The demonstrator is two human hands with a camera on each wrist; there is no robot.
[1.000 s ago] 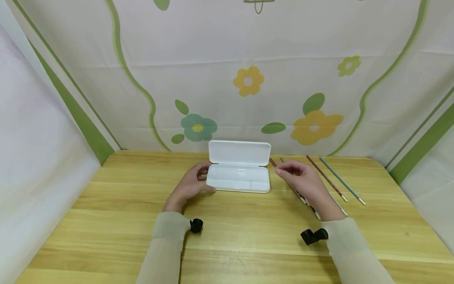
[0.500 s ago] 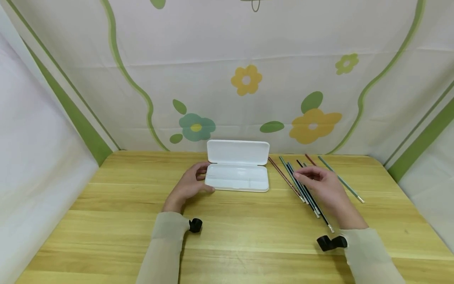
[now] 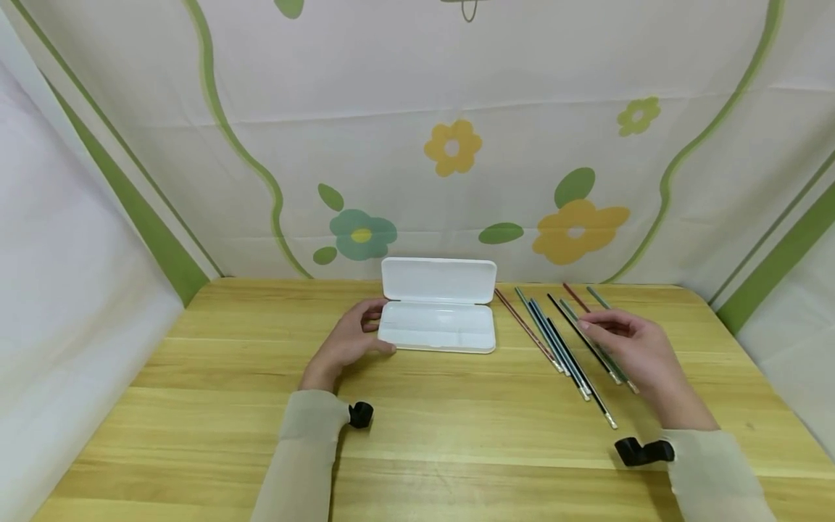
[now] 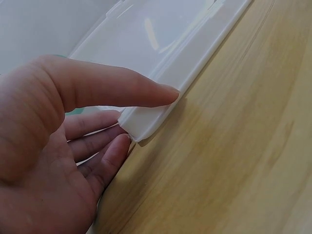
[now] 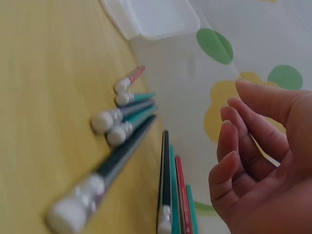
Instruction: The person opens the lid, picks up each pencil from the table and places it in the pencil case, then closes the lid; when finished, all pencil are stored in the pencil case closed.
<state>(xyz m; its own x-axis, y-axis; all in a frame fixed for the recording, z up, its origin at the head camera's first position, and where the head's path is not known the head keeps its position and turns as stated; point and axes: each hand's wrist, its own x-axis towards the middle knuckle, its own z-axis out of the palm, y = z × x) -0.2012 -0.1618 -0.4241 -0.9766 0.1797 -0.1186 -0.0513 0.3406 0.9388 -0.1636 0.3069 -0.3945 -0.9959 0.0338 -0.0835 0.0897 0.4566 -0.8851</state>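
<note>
A white pencil case [image 3: 438, 281] lies with its lid raised near the table's back edge; nothing shows in its tray. My left hand [image 3: 352, 335] holds its left end, thumb [image 4: 161, 93] on the front edge and fingertips against the end wall. To the right lie several pencils with white erasers: a red one [image 3: 525, 328] nearest the case, then teal and dark ones such as the black pencil [image 3: 583, 338]. Above the right-hand pencils hovers my right hand [image 3: 642, 351], fingers loosely bent, nothing between thumb and fingertips. It partly hides a red and a teal pencil [image 3: 596, 296].
The wooden table [image 3: 457, 449] reaches toward me in front of the case. A pale cloth [image 3: 391, 80] with flower prints hangs right behind the table's back edge, and white cloth also stands at both sides.
My right hand has moved right across the pencils, uncovering the dark and teal ones beside the case and covering parts of those farther right. My left hand has stayed on the case.
</note>
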